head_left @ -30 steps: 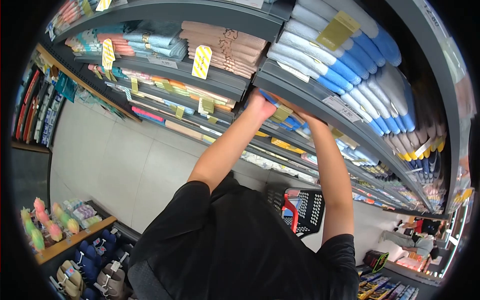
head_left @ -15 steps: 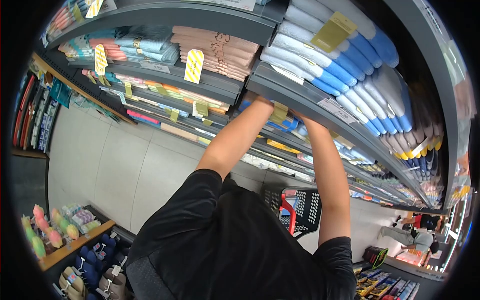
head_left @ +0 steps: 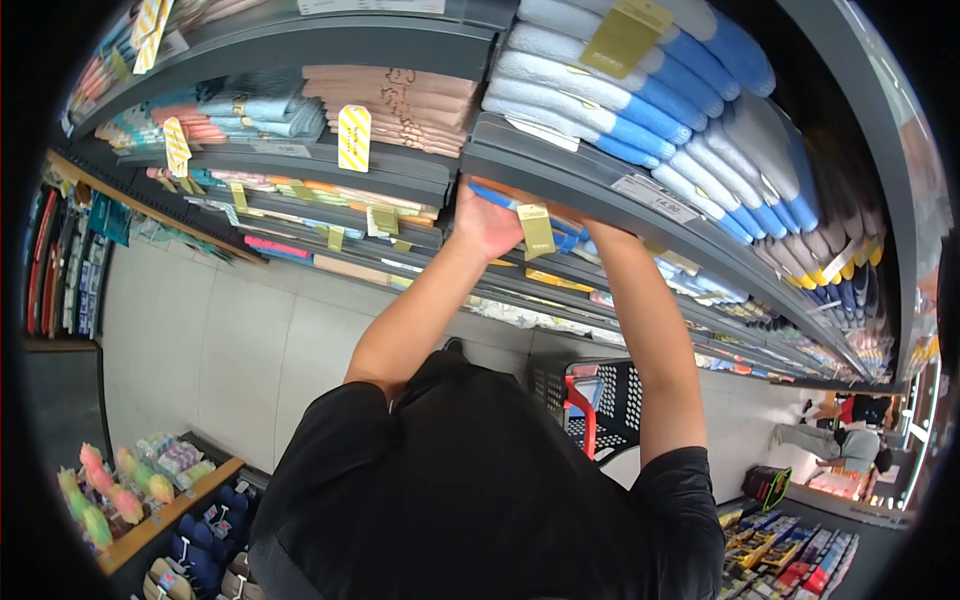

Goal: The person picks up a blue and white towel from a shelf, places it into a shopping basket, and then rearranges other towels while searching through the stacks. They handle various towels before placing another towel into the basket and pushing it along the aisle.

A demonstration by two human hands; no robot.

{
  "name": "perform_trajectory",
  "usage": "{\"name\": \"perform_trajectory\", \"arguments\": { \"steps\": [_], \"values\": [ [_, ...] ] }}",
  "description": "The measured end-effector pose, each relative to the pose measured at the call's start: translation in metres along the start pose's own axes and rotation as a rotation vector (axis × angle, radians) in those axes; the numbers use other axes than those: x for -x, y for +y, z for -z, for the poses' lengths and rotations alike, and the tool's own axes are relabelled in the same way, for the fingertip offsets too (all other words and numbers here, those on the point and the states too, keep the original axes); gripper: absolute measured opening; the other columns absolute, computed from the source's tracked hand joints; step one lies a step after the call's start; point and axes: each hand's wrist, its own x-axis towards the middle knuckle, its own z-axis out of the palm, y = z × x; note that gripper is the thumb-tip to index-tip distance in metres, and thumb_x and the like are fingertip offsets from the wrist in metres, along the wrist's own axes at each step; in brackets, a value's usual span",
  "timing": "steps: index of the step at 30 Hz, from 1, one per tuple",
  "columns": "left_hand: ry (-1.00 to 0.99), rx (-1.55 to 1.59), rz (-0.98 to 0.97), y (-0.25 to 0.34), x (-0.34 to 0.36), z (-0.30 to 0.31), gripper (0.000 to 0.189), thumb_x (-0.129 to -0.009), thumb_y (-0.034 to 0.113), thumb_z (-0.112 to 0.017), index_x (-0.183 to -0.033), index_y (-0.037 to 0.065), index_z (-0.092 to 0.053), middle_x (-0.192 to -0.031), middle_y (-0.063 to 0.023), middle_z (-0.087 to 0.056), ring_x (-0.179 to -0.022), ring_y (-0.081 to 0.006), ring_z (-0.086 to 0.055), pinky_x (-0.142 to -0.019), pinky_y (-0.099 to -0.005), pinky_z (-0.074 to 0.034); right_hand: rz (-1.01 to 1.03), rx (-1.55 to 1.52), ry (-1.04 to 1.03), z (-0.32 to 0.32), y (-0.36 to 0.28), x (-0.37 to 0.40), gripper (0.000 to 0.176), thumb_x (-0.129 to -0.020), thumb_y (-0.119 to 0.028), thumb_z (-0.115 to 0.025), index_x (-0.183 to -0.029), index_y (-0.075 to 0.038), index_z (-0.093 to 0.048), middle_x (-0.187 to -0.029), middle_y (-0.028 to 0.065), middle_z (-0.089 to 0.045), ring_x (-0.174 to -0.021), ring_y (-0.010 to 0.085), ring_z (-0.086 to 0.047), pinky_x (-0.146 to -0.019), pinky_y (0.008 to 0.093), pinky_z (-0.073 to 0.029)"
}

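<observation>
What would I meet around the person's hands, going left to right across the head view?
Yellow-and-white striped tag, bare left hand, olive-green rectangular tag, bare right forearm, grey folded cloths with yellow ends.

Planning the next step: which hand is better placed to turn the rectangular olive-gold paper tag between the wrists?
Probably the left hand: much of it shows beside the tag, while the right hand is mostly hidden beneath the dark grey shelf.

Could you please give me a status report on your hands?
Left hand at blue-edged item, gold tag showing. Right hand mostly hidden. Grey shelf overhangs both.
</observation>
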Motion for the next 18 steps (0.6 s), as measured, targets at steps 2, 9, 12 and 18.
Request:
{"name": "perform_trajectory", "arguments": {
  "steps": [2,9,12,18],
  "values": [
    [-0.05,0.017,0.012,0.002,-0.003,0.012,0.067,-0.095,0.058,-0.043,-0.141,0.01,-0.048,-0.142,-0.0115,-0.052,-0.132,-0.0334,-0.045,-0.112,-0.0515,-0.033,0.013,-0.013,-0.039,0.002,-0.006,0.001,0.052,-0.097,-0.05,-0.052,-0.128,-0.01,-0.062,-0.129,0.0186,-0.061,-0.116,0.0371,-0.057,-0.1,0.0446,-0.045],
    [0.366,-0.255,-0.002,0.013,0.026,0.014,0.052,-0.102,0.046,-0.039,-0.134,0.007,-0.051,-0.14,-0.0131,-0.053,-0.134,-0.0311,-0.045,-0.111,-0.0512,-0.034,0.076,-0.056,-0.16,0.006,-0.02,0.012,0.053,-0.097,-0.051,-0.051,-0.129,-0.01,-0.061,-0.129,0.0183,-0.061,-0.116,0.0367,-0.057,-0.101,0.0444,-0.045],
    [0.429,-0.512,-0.081,0.02,0.054,0.03,0.043,-0.105,0.034,-0.041,-0.133,0.003,-0.05,-0.138,-0.0161,-0.054,-0.122,-0.0304,-0.056,-0.104,-0.0457,-0.044,0.144,-0.142,-0.118,-0.014,0.0,0.014,0.054,-0.095,-0.053,-0.053,-0.128,-0.01,-0.062,-0.128,0.0187,-0.062,-0.116,0.0364,-0.058,-0.1,0.0436,-0.045],
    [0.321,-1.273,-0.12,0.012,0.075,0.076,0.033,-0.099,0.016,-0.054,-0.129,0.001,-0.05,-0.129,-0.0146,-0.058,-0.106,-0.0241,-0.065,-0.086,-0.0358,-0.053,-0.105,-0.118,-0.208,0.001,-0.029,0.015,0.047,-0.095,-0.044,-0.057,-0.126,-0.01,-0.063,-0.128,0.0187,-0.061,-0.117,0.035,-0.057,-0.099,0.0411,-0.045]
  ]
}}
